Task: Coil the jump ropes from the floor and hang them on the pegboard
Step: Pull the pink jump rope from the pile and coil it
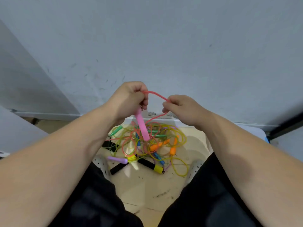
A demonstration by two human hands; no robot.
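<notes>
Pink rope held between both my hands.
My left hand [131, 95] grips the pink handle [142, 126]; right hand [178, 106] fingers pinch the pink cord [157, 94] above the floor tangle [147, 145].

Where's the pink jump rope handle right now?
In the head view, centre frame: the pink handle hangs from the left hand, above the tangled rope pile on the floor.

Scuffed grey wall [164, 38] meets cream tiled floor [147, 185] at a baseboard [49, 114].
</notes>
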